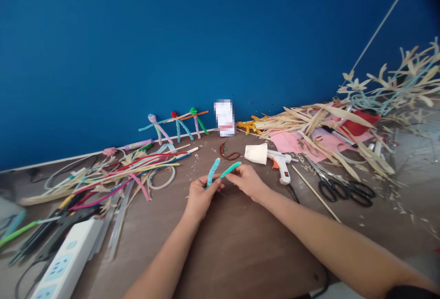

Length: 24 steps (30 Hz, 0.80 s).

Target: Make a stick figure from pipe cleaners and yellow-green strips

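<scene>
Both my hands meet above the middle of the brown table. My left hand [202,194] is closed on a light blue pipe cleaner [213,169], twisted thick, whose upper end sticks up. My right hand [248,181] pinches a green pipe cleaner [231,169] that slants up to the right; its lower end reaches the left fingertips. Whether the two pieces are joined is hidden by the fingers. Against the blue wall lean pipe-cleaner figures: one pink and blue [159,129], one with a red head [180,125], one with a green head [197,122].
Left lie loose pipe cleaners [137,171], a tape ring [168,184] and a white power strip [65,260]. Beyond my hands are a bead bracelet [228,156] and paper cup [256,153]. Right are a glue gun [283,166], stick [316,193], scissors [343,189] and dried husk strips [295,120].
</scene>
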Motion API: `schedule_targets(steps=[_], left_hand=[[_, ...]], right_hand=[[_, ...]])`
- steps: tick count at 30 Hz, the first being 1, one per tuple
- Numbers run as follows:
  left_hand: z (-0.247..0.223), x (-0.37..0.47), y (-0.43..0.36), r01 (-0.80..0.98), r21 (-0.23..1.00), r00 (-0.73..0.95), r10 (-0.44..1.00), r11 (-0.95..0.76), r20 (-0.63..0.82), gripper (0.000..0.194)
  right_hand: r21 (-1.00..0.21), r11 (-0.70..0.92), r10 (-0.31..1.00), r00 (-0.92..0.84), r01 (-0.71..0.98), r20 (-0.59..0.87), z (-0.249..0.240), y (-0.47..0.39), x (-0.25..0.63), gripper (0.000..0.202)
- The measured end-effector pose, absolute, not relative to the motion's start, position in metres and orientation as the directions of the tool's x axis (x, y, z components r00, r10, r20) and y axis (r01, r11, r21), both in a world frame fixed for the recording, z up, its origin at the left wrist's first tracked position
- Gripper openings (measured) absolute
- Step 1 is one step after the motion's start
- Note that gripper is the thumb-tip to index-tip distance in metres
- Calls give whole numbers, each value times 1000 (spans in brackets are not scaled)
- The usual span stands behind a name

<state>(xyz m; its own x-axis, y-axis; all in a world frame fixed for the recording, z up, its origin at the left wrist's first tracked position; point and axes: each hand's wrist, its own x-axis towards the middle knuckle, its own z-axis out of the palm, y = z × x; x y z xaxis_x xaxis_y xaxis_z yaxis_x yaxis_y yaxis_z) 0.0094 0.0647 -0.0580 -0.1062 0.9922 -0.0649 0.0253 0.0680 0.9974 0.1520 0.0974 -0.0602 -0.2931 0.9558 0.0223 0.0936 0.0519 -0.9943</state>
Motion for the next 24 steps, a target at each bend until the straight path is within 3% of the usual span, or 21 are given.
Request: schedule_targets(steps=[5, 7, 10, 12, 14, 17, 21, 24], left_hand=[[-58, 10, 62, 124, 992, -149, 987, -34, 52, 17], [-59, 10, 63, 101, 995, -165, 986, -19, 35, 19], [-62, 8, 67, -19, 998, -188, 980, 55, -58, 26], [-64, 7, 70, -82, 992, -201, 973, 96, -111, 29], [-64, 7, 71, -102, 989, -201, 971, 107, -126, 29], [-63, 8, 70, -90, 990, -188, 975, 106, -122, 25], [-59, 9, 68, -57, 991, -179, 975, 121, -129, 19], [-58, 9, 68, -23, 994, -161, 981, 110, -112, 15]], right_hand=[[-991, -67, 955, -281, 114, -96, -59, 97, 151, 18], [-983, -27, 951, -299, 182, -81, -59, 97, 151, 21], [-924, 161, 929, -370, 347, 23, -58, 94, 153, 15], [-791, 347, 898, -421, 504, 127, -55, 90, 155, 12], [-584, 518, 845, -479, 625, 237, -51, 86, 158, 13], [-328, 647, 762, -558, 689, 329, -43, 82, 162, 17], [-147, 710, 685, -627, 689, 371, -35, 85, 165, 17], [-93, 759, 622, -676, 645, 395, -31, 89, 167, 14]])
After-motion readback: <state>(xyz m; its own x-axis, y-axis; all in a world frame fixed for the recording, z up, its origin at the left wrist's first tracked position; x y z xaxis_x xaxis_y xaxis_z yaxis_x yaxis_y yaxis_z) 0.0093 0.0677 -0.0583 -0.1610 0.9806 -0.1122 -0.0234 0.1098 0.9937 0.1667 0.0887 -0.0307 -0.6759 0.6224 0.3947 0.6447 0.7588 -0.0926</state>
